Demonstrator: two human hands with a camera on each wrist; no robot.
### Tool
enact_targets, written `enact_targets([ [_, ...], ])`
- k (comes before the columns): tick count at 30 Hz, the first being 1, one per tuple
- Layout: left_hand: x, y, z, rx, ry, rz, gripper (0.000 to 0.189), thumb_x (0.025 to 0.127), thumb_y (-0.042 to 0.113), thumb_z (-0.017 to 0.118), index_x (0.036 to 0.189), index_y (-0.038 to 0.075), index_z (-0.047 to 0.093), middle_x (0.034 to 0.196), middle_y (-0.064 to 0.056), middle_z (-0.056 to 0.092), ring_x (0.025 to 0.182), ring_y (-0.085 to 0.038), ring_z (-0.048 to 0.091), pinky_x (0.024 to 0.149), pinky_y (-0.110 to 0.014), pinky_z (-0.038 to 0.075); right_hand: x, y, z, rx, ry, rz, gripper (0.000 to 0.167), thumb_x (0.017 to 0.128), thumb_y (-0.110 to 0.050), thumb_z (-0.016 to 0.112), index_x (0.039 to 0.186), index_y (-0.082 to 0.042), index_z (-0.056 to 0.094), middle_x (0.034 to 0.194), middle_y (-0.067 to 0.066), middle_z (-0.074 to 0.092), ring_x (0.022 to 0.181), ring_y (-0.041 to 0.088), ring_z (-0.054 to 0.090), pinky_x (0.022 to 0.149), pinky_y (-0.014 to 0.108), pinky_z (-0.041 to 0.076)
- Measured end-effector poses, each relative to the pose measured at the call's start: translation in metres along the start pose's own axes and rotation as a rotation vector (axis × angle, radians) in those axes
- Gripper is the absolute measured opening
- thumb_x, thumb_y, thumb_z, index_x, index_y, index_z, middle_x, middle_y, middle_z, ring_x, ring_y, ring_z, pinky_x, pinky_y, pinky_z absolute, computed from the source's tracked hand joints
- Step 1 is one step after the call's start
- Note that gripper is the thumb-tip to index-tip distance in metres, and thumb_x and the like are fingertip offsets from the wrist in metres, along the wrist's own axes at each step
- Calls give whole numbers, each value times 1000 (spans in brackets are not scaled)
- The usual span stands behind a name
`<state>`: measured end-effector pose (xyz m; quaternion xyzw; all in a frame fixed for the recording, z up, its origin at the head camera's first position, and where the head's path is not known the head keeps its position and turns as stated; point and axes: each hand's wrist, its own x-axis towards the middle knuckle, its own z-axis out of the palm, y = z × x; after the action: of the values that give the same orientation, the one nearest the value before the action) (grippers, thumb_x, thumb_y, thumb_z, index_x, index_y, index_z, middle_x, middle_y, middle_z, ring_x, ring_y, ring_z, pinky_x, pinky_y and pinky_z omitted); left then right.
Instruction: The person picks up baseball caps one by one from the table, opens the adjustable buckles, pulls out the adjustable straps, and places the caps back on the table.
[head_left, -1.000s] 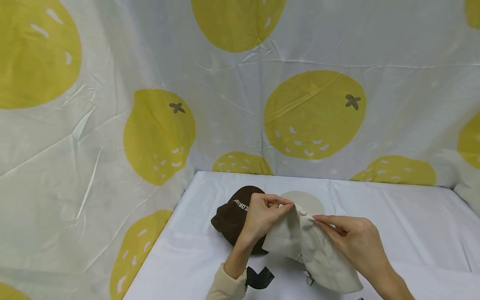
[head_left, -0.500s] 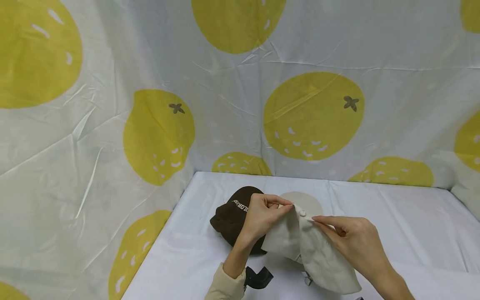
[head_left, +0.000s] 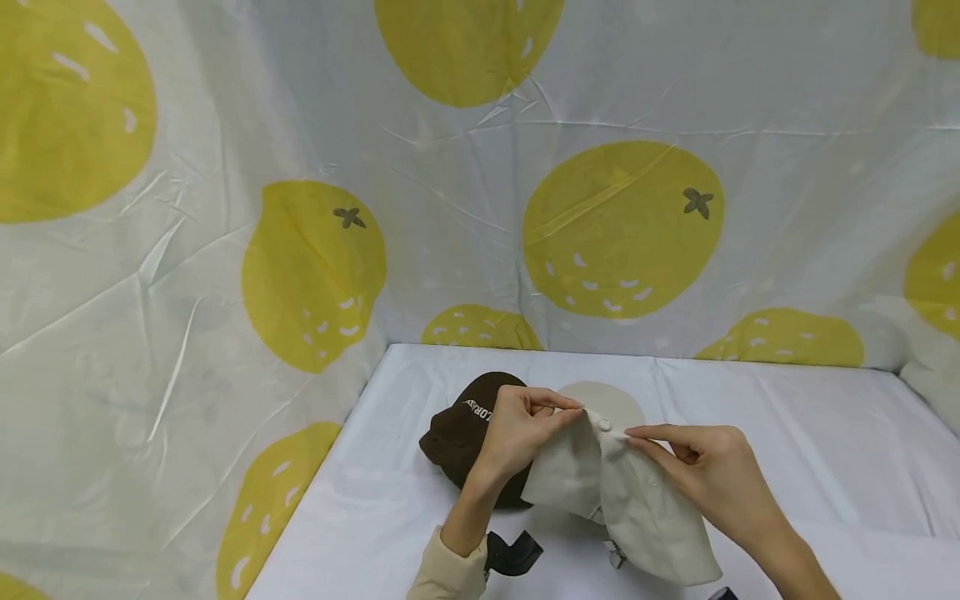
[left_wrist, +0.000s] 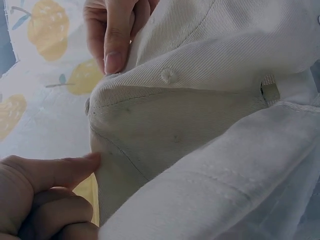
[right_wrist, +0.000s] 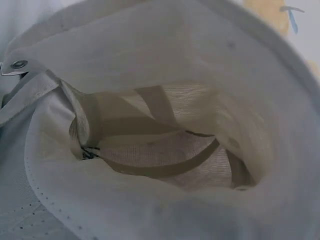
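Observation:
A cream baseball cap [head_left: 654,521] is held up by its crown, with the cloth-covered button at the top and the back strap's buckle hanging low. My left hand [head_left: 521,429] pinches the crown left of the button, between thumb and fingers. To the right of the button, my right hand [head_left: 708,467] pinches the fabric in the same way. The left wrist view shows the crown panels [left_wrist: 145,135] drawn out between both hands. In the right wrist view I look into the cap's inside [right_wrist: 165,145], with its seam tapes; no fingers show there.
A dark brown cap [head_left: 465,433] with white lettering rests on the white-covered table [head_left: 825,467], partly behind my left hand. A beige rounded shape [head_left: 603,398] shows behind the cream cap. A lemon-print curtain [head_left: 450,208] hangs behind.
The hold on the cream cap stays the same. My right hand sits very slightly higher, and the whole view has shifted a little. The brown cap has not moved.

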<state>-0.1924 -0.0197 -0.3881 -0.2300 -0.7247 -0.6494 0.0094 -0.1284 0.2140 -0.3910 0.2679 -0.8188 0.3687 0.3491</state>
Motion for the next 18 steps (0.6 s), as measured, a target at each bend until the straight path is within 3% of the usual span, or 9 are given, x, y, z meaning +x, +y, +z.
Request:
enact_targets([
  [4,0,2,-2,-10,-18,-11,6,88,1,80,92,-2,82,61,-11,68,51,-2,25,53,-16,34,1,-2,-4,47,-45,88,33,72,6,88,91,-20,84,46,-7,26,52,-6,13,44,10,19],
  [7,-1,4,-2,-31,-31,-19,5,87,1,80,91,-3,82,71,-17,74,52,-2,25,53,-17,34,1,-3,-8,89,-80,155,29,78,3,86,93,-22,84,47,-7,28,51,-6,15,43,12,22],
  [12,0,7,-2,-58,-58,-19,7,87,1,80,90,-5,81,48,2,48,49,-4,20,49,-19,25,3,-3,-19,146,-125,262,22,85,-3,83,95,-22,83,49,-5,31,49,0,21,44,22,28],
  [18,-2,14,2,-62,-103,-17,9,87,2,81,92,-6,81,45,6,41,46,-4,24,49,-20,25,3,-6,-35,141,-192,397,14,89,-12,81,97,-24,83,50,0,30,51,-1,21,45,26,29],
])
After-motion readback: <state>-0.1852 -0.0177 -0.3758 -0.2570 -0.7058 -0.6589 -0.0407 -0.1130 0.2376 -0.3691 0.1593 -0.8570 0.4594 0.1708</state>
